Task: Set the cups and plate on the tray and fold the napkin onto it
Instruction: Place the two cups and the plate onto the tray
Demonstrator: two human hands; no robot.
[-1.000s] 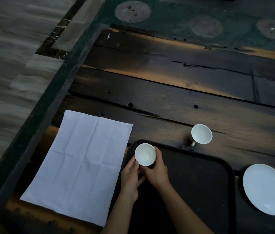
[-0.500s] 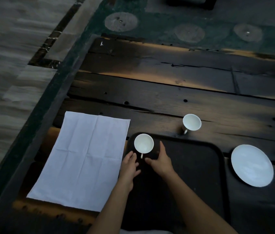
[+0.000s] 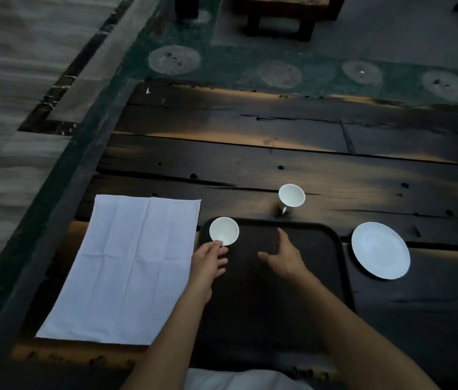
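Note:
A black tray (image 3: 329,277) lies on the dark wooden table in front of me. One white cup (image 3: 224,231) stands upright in the tray's far left corner. My left hand (image 3: 208,263) is just below it, fingertips at its handle, holding nothing. My right hand (image 3: 285,256) hovers open over the tray, fingers spread, apart from the cup. A second white cup (image 3: 291,196) stands on the table just beyond the tray's far edge. A white plate (image 3: 380,250) lies on the table right of the tray. A white napkin (image 3: 126,266) is spread flat to the left.
The wooden table (image 3: 250,153) has cracked planks and its left edge runs diagonally beside the napkin. Beyond the far edge is a green carpet with round patches (image 3: 174,59) and a dark wooden stool (image 3: 287,12).
Both hands held the first cup a second ago and have since let it go on the tray. My right hand has drawn away to the right. The view has tilted up.

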